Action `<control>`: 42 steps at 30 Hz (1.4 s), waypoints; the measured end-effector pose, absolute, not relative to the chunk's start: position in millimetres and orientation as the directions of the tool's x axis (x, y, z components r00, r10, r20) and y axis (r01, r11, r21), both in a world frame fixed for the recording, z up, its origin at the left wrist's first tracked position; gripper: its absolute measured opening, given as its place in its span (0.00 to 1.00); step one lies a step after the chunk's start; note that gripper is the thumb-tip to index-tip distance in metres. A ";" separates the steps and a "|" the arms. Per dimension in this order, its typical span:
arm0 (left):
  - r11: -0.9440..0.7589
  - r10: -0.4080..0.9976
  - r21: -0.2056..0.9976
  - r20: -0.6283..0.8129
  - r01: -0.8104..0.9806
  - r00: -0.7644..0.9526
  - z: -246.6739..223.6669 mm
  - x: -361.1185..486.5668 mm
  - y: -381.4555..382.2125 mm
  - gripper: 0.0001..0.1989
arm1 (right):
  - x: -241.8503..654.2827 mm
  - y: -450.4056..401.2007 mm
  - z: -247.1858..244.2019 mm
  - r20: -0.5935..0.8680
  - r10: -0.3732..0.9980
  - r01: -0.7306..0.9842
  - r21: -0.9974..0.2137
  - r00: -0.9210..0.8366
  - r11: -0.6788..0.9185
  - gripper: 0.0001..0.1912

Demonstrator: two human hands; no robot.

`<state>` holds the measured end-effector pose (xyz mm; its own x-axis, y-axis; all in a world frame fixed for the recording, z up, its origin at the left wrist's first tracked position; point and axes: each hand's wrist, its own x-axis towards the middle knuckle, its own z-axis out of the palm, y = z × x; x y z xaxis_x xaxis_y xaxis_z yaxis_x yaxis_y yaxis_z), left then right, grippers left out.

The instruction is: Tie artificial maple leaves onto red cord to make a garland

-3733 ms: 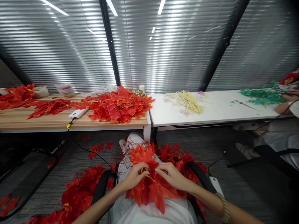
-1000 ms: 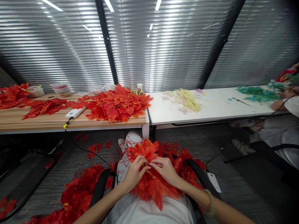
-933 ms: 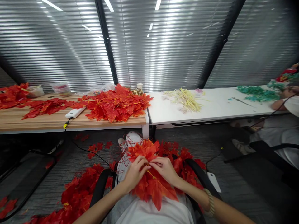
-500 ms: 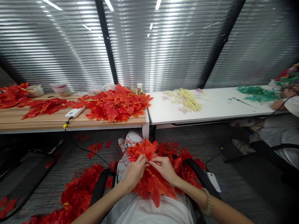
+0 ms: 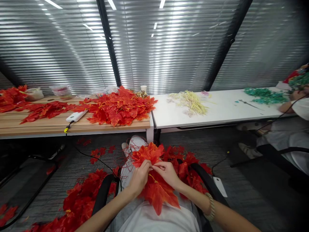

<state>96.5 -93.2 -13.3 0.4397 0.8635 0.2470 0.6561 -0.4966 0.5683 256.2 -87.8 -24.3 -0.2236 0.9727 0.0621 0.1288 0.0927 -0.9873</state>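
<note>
Over my lap, my left hand point(image 5: 142, 175) and my right hand point(image 5: 166, 172) meet with fingertips pinched together. Between them is a bunch of artificial red-orange maple leaves point(image 5: 158, 193), spreading out above and below the fingers. The small part at the fingertips is hidden; it looks like the leaf stems. Thin red strings point(image 5: 124, 161) tangle beside my left leg. More red maple leaves point(image 5: 188, 166) lie on my right side, over the chair's armrest.
A heap of red leaves point(image 5: 120, 108) covers part of the wooden table point(image 5: 12, 124), beside a white power bank point(image 5: 76, 116). Yellow strips point(image 5: 193, 102) and green foliage point(image 5: 265, 95) lie on the white table point(image 5: 222, 109). A co-worker point(image 5: 300, 106) sits at right. Leaves point(image 5: 82, 196) pile on the floor at left.
The lowest leaves of the bunch have shifted slightly left and swung a little. Both hands stay pinched together at nearly the same place.
</note>
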 end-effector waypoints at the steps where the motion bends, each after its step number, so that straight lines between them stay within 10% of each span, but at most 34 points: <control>1: -0.497 0.864 0.573 0.255 0.652 0.435 -13.3 96.4 -93.5 0.10 | 255.0 -87.8 -23.7 0.047 0.975 0.104 -0.992 -0.217 0.071 0.16; 23: -0.609 0.744 0.180 0.465 0.772 0.479 -28.9 91.4 -92.3 0.11 | 248.9 -82.8 -17.3 -0.115 0.988 -0.113 -0.986 -0.099 -0.126 0.15; 42: -0.397 0.913 0.723 0.248 0.565 0.324 4.3 102.6 -99.2 0.06 | 253.2 -88.5 -23.1 -0.001 0.987 -0.040 -0.999 -0.162 -0.008 0.14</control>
<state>102.6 -99.2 4.3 0.3241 0.9130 0.2476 0.5653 -0.3968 0.7232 253.2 -88.5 -23.1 -0.1617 0.9868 -0.0012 -0.0396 -0.0077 -0.9992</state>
